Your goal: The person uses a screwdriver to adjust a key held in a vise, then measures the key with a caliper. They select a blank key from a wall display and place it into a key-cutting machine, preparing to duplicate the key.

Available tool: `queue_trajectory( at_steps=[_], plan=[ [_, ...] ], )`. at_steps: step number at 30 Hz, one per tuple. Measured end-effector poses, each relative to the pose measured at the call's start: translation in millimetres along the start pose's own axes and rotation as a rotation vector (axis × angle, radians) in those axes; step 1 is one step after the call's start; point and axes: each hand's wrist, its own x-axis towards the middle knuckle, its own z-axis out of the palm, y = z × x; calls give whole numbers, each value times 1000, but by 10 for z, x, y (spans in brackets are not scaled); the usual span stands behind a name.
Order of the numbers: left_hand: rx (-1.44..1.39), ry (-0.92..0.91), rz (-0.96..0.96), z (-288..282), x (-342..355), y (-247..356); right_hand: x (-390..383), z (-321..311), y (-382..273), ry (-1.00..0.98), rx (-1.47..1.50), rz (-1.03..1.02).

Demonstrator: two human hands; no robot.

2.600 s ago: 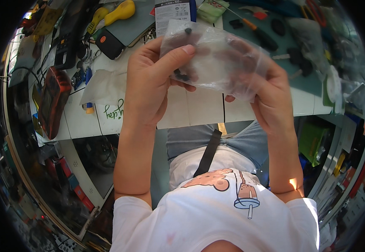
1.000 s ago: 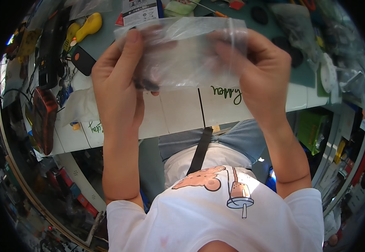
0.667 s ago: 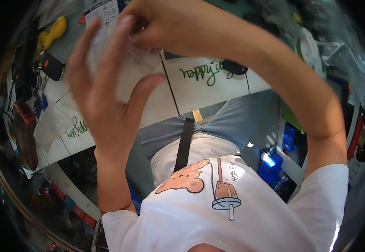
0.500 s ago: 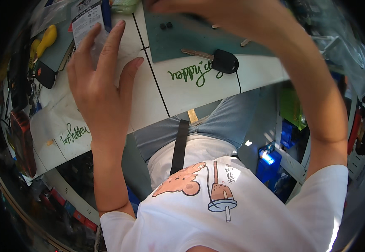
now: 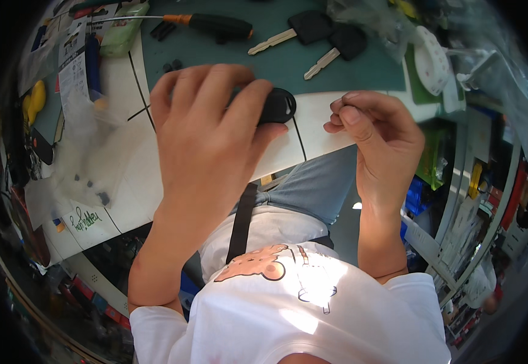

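- Left hand (image 5: 206,127): thumb and forefinger flank a smooth, rounded black key head (image 5: 282,105) by the white worktop's (image 5: 281,153) near edge; cannot tell if clamped, remainder hidden.
- Right hand (image 5: 382,130): fingertips together above that edge; contents indiscernible.

Green cursive lettering (image 5: 85,219) stands on the white desk (image 5: 135,185) near its front left edge, and small dark print, too fine to read, covers a pale packaging card (image 5: 73,73) farther back.
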Motion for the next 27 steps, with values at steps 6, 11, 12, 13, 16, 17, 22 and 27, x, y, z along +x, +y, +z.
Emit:
queue_trajectory(
  at_steps=[6,11,12,13,16,17,22,27],
  plan=[
    [-54,173,-85,-18,45,-5,92,22,22,-106,226,112],
    [-855,226,-323,-124,-227,223,-104,214,-41,-216,778,719],
    [-848,254,-315,-78,-206,230,-132,267,-63,-202,788,771],
    [-886,251,-318,-56,-197,242,-155,327,-90,-188,798,824],
    [-962,229,-307,-65,-183,214,-178,395,-84,-193,771,856],
    [-971,218,-293,-67,-176,187,-174,388,-84,-201,748,842],
    [-807,280,-178,-46,-164,97,-201,415,-67,-189,537,614],
    [-570,447,9,-4,-179,43,-169,447,-112,-214,357,442]
  ],
)
